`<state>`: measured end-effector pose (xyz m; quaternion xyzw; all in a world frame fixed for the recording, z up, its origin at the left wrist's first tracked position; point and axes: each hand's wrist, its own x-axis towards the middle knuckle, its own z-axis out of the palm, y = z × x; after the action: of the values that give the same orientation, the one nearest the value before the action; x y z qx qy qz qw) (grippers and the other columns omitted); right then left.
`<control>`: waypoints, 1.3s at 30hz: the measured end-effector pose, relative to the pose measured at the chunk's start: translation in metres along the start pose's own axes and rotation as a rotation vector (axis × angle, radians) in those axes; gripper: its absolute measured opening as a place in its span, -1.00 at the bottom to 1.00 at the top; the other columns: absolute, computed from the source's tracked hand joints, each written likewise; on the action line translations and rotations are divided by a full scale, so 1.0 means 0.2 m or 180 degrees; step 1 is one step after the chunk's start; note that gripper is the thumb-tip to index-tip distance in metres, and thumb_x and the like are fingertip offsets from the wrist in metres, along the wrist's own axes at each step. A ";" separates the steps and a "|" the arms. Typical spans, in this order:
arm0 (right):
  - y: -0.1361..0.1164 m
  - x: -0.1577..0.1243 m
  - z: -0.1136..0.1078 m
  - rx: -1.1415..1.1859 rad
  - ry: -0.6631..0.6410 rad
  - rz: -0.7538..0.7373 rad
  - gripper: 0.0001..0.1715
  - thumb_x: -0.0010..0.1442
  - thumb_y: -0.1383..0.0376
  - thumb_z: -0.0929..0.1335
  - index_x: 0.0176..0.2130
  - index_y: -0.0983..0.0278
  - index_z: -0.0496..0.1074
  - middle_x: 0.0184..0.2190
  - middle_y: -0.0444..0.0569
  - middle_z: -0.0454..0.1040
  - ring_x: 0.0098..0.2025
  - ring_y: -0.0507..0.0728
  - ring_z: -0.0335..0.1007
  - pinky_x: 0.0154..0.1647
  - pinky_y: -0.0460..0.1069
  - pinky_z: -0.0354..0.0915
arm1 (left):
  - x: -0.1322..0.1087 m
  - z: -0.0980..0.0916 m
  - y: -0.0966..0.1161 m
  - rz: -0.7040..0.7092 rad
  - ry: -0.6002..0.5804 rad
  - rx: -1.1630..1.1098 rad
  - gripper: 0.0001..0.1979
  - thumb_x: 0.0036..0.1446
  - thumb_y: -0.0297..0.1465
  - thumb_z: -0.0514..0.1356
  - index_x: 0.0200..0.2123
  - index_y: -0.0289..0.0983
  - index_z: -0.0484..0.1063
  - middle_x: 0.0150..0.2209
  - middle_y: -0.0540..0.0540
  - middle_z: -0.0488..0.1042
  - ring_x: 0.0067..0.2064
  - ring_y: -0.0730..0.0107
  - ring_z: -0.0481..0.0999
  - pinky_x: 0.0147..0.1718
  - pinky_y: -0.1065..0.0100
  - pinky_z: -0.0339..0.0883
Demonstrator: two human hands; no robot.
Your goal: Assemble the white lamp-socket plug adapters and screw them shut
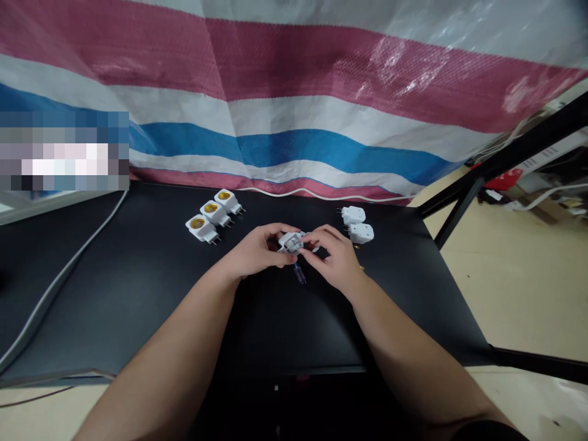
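Head view: the white housing (288, 239) is at the center of the frame, above the table (142, 282). The left hand (258, 250) grasps it between thumb and fingers. The right hand (334, 252) has its thumb and fingertips bent together at the right side of the housing; whether they grip a small part cannot be told. The screwdriver (300, 274) is directly below the housing in the frame, its tip end hidden. Three sockets (212, 210) with yellow interiors form a slanted row left of center, prongs toward the right. Two plugs (362, 233) lie right of center, just beside small brass pieces (357, 247).
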<state>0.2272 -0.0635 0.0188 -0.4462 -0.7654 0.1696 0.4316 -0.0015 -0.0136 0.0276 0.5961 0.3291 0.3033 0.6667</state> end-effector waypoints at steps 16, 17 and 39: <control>-0.03 0.01 0.08 0.0625 0.0118 0.0497 -0.82 0.26 0.34 0.44 -0.32 0.16 0.35 -0.29 -0.12 0.39 -0.36 0.07 0.38 -0.36 0.01 0.43 | 0.00 0.04 0.01 0.0247 0.0203 -0.0490 -0.44 0.01 -0.45 0.58 0.08 -0.21 0.53 -0.23 -0.01 0.55 -0.29 0.45 0.57 -0.40 0.45 0.53; -0.03 0.01 0.08 0.0621 0.0127 0.0497 -0.81 0.26 0.33 0.44 -0.32 0.16 0.34 -0.30 -0.12 0.39 -0.36 0.07 0.38 -0.36 0.01 0.42 | 0.00 0.04 0.01 0.0263 0.0211 -0.0486 -0.45 0.02 -0.45 0.57 0.08 -0.21 0.54 -0.23 -0.01 0.56 -0.28 0.45 0.57 -0.39 0.44 0.53; -0.05 0.01 0.07 -0.0117 0.0484 0.0100 -0.89 0.31 0.38 0.44 -0.23 0.20 0.62 -0.37 -0.11 0.51 -0.39 0.06 0.44 -0.31 0.01 0.47 | 0.03 0.08 -0.03 0.0247 0.0201 -0.0374 -0.47 -0.08 -0.55 0.49 0.03 -0.33 0.56 -0.20 -0.07 0.64 -0.26 0.45 0.58 -0.24 0.39 0.45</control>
<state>0.2101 -0.0658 0.0174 -0.4776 -0.7263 0.1278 0.4775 0.0151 -0.0195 0.0224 0.5584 0.3082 0.3662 0.6775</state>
